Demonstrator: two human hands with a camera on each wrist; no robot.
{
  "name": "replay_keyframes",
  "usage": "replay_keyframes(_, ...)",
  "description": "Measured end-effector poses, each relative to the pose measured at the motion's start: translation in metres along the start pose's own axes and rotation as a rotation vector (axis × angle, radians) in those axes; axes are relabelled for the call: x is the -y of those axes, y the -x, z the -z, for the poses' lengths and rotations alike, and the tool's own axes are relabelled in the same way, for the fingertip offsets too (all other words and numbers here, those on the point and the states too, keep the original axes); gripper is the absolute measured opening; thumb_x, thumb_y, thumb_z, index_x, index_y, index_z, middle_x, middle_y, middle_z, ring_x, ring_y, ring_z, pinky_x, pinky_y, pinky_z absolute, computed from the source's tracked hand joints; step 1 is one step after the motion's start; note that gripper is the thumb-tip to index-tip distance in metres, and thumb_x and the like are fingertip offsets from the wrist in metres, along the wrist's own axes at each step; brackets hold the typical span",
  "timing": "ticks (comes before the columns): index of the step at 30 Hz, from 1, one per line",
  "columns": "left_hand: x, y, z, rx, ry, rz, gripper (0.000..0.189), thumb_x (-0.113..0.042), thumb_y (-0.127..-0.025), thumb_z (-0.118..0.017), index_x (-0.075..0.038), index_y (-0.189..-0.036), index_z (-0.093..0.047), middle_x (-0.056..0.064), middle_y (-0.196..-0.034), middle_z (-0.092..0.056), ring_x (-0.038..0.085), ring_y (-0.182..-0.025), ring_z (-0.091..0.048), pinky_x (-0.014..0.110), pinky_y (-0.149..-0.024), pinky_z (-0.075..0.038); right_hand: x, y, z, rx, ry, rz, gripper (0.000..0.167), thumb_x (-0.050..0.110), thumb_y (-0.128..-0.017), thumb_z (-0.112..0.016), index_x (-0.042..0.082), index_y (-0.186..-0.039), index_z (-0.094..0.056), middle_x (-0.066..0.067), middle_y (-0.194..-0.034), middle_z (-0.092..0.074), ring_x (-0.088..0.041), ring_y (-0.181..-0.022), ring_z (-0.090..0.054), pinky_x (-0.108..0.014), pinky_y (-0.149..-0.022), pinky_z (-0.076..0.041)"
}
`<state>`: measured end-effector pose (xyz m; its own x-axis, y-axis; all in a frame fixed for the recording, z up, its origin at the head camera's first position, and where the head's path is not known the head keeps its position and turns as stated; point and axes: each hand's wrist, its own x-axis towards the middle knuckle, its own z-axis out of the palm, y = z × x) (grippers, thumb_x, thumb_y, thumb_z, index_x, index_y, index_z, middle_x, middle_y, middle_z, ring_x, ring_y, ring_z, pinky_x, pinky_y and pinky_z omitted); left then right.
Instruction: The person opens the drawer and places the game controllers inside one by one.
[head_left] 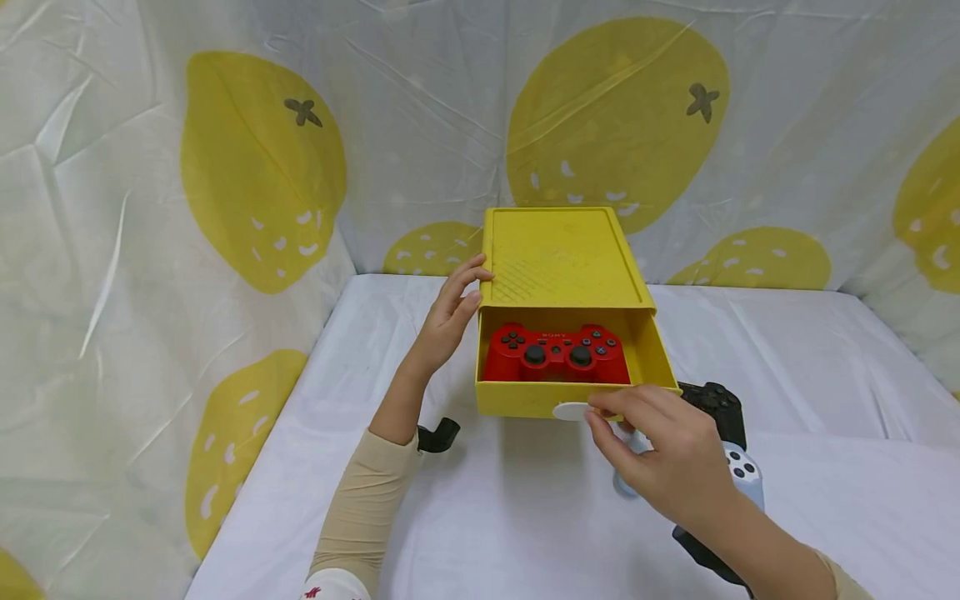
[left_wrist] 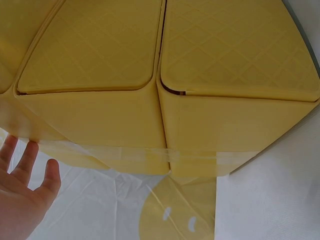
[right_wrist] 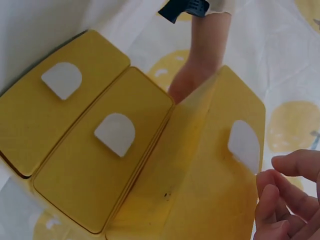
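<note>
A yellow drawer box (head_left: pixel 566 254) stands on the white-covered surface, its top drawer (head_left: pixel 517 400) pulled out. Inside that drawer lies a red game controller (head_left: pixel 557 354) with black sticks. My left hand (head_left: pixel 448 317) rests its fingers against the box's left side, fingers spread. At the drawer front, my right hand (head_left: pixel 663 442) has its fingertips at the right edge of the white pull tab (head_left: pixel 572 411), fingers loosely bent. The right wrist view shows a gap between thumb and forefinger, without the tab (right_wrist: pixel 244 145) clearly between them.
Partly hidden by my right hand, a black game controller (head_left: pixel 716 408) and a light blue one (head_left: pixel 742 471) lie to the right of the box. Two lower drawers (right_wrist: pixel 82 170) are closed, each with a white tab. A lemon-print sheet (head_left: pixel 420 108) hangs behind.
</note>
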<state>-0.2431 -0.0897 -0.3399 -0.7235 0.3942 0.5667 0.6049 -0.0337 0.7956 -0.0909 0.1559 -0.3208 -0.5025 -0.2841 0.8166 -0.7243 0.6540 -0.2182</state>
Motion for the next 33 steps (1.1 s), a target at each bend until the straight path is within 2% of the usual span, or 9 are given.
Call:
replay_keyframes(1,-0.005,0.000,0.000,0.004,0.004,0.001,0.030,0.001,-0.101,-0.036,0.010,-0.127,-0.046,0.024,-0.153,-0.025,0.028,-0.143,-0.021,0.056,-0.108,-0.028,0.000,0.002,0.000,0.014,-0.004,-0.010,0.044,0.042,-0.098,-0.053,0.005,-0.084,-0.073,-0.002,-0.077,-0.068,-0.012,-0.060,-0.053,-0.016,-0.057,-0.045)
replay_keyframes(4,-0.007,0.000,0.000,0.008,0.000,0.006,0.031,0.002,-0.100,-0.035,0.011,-0.128,-0.046,0.025,-0.153,-0.025,0.028,-0.144,-0.021,0.054,-0.108,-0.029,0.000,0.005,-0.001,0.030,-0.006,-0.026,0.044,0.042,-0.098,-0.053,0.005,-0.087,-0.073,-0.003,-0.080,-0.070,-0.014,-0.061,-0.056,-0.016,-0.059,-0.048)
replay_keyframes(7,-0.007,0.000,0.000,0.006,0.002,0.002,0.030,0.001,-0.101,-0.035,0.011,-0.127,-0.046,0.025,-0.153,-0.025,0.028,-0.143,-0.021,0.053,-0.108,-0.029,-0.001,0.007,-0.003,0.024,-0.020,-0.027,0.043,0.041,-0.098,-0.053,0.004,-0.088,-0.073,-0.004,-0.080,-0.071,-0.014,-0.059,-0.058,-0.017,-0.058,-0.049)
replay_keyframes(12,-0.006,0.000,-0.001,0.000,0.004,-0.002,0.030,0.000,-0.101,-0.036,0.011,-0.127,-0.045,0.025,-0.153,-0.025,0.027,-0.143,-0.022,0.053,-0.109,-0.028,-0.001,0.012,-0.005,0.037,-0.032,-0.075,0.046,0.044,-0.098,-0.053,0.004,-0.091,-0.072,-0.005,-0.082,-0.071,-0.013,-0.060,-0.060,-0.014,-0.054,-0.047)
replay_keyframes(21,-0.006,0.001,0.000,0.001,-0.007,0.016,0.029,0.000,-0.101,-0.036,0.010,-0.127,-0.046,0.025,-0.153,-0.026,0.024,-0.142,-0.023,0.053,-0.107,-0.030,-0.003,0.020,-0.016,-0.006,-0.062,-0.158,0.049,0.050,-0.095,-0.056,0.003,-0.093,-0.072,-0.004,-0.080,-0.071,-0.012,-0.061,-0.060,-0.012,-0.057,-0.045)
replay_keyframes(28,-0.006,0.001,-0.001,0.004,0.004,0.009,0.031,0.002,-0.101,-0.035,0.011,-0.128,-0.045,0.025,-0.153,-0.024,0.029,-0.143,-0.022,0.054,-0.108,-0.028,-0.007,0.019,-0.025,-0.094,-0.071,-0.112,0.047,0.049,-0.092,-0.061,0.003,-0.087,-0.071,-0.002,-0.074,-0.068,-0.011,-0.057,-0.058,-0.012,-0.056,-0.045)
replay_keyframes(33,-0.005,0.001,-0.001,0.003,0.001,0.007,0.030,0.001,-0.101,-0.036,0.011,-0.128,-0.045,0.025,-0.153,-0.025,0.027,-0.143,-0.023,0.052,-0.108,-0.029,-0.010,0.018,-0.028,-0.129,-0.054,-0.071,0.047,0.048,-0.093,-0.061,0.003,-0.085,-0.070,-0.002,-0.073,-0.068,-0.011,-0.057,-0.058,-0.014,-0.053,-0.045)
